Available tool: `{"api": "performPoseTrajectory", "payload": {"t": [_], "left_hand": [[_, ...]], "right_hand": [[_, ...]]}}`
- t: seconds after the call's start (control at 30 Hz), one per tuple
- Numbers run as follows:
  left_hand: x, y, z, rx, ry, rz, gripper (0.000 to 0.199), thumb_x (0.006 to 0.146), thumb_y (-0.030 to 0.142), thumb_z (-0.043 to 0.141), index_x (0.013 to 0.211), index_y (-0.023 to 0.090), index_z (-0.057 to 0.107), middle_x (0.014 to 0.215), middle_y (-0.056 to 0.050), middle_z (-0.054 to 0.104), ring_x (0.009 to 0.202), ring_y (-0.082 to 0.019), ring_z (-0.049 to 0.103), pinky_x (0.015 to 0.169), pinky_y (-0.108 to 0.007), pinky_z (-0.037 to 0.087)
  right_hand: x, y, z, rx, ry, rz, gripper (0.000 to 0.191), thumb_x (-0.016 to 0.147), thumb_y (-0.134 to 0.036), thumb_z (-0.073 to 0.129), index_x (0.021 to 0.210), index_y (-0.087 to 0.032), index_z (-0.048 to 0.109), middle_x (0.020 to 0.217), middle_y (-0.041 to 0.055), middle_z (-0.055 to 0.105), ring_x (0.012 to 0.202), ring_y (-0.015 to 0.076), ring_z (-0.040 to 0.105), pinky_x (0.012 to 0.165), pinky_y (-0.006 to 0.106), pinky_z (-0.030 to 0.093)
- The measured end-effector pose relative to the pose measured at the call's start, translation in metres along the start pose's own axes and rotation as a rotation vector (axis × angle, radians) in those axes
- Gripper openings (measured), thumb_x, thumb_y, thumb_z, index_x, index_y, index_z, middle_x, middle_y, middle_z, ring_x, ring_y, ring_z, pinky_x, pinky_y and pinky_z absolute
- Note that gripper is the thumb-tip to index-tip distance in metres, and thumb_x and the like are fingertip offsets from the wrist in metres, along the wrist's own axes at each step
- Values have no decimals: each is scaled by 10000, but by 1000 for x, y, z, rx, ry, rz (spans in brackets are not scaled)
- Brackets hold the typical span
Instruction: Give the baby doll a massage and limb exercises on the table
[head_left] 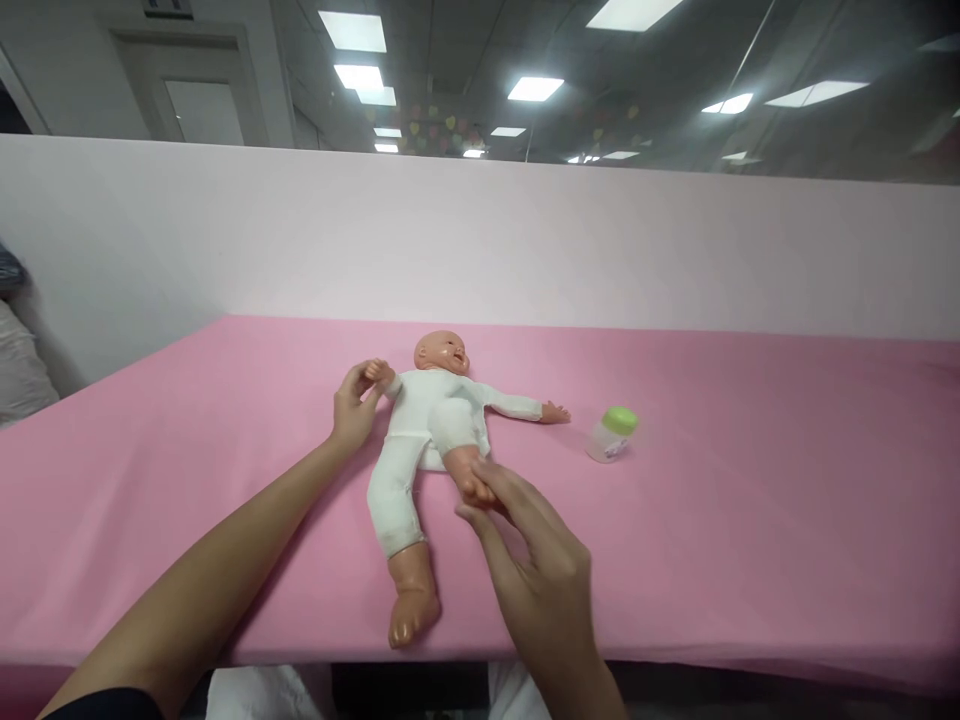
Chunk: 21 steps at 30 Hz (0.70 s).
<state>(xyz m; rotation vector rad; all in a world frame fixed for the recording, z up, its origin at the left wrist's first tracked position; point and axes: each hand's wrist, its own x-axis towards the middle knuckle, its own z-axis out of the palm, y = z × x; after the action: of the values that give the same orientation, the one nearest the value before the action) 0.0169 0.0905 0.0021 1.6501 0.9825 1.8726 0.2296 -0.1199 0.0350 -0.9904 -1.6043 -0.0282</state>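
Note:
A baby doll (431, 405) with a white cloth body lies on its back on the pink-covered table (750, 520). Its head, at the far end, is turned toward the right. My left hand (355, 408) pinches the doll's hand on the left side. Closer to me, my right hand (536, 560) grips the foot of the raised, bent leg between thumb and fingers. The doll's other leg stretches toward the front edge, and its other arm reaches out to the right. Beyond that arm stands a small clear baby bottle (611, 437) with a green cap, out of reach of both hands.
A white wall panel (487, 240) runs along the back of the table, with dark glass reflecting ceiling lights above it. Off the table at far left sits a pale bag-like bundle (22, 370). The table's front edge is just before my lap.

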Motion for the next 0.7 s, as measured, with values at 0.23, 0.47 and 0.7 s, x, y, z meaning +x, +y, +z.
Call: {"api": "performPoseTrajectory", "payload": {"t": [0.23,0.47,0.7], "left_hand": [[29,-29,-32,-379,462,-547,62,915,158,670,963,169,633,993,-60,706,961,-144,700,1006,-336,540],[31,-34,-38,-450,543,-795,181,962,80,549,825,193,581,892,-26,682,919,-113,687,993,-294,544],[13,-12,-15,-21,206,-158,202,900,274,683,1073,197,612,1125,-87,683,1085,-208,667,995,-361,529]], "right_hand": [[-66,18,-31,-123,8,-204,355,846,-51,712,1173,-187,708,1059,61,743,1026,209,715,901,300,627],[-89,31,-22,-95,-18,-200,290,865,-42,683,1134,-147,716,1021,86,738,1014,209,704,857,308,640],[-27,5,-23,-12,18,-178,447,876,-36,681,1298,-179,642,1155,88,724,1160,228,667,998,355,594]]}}
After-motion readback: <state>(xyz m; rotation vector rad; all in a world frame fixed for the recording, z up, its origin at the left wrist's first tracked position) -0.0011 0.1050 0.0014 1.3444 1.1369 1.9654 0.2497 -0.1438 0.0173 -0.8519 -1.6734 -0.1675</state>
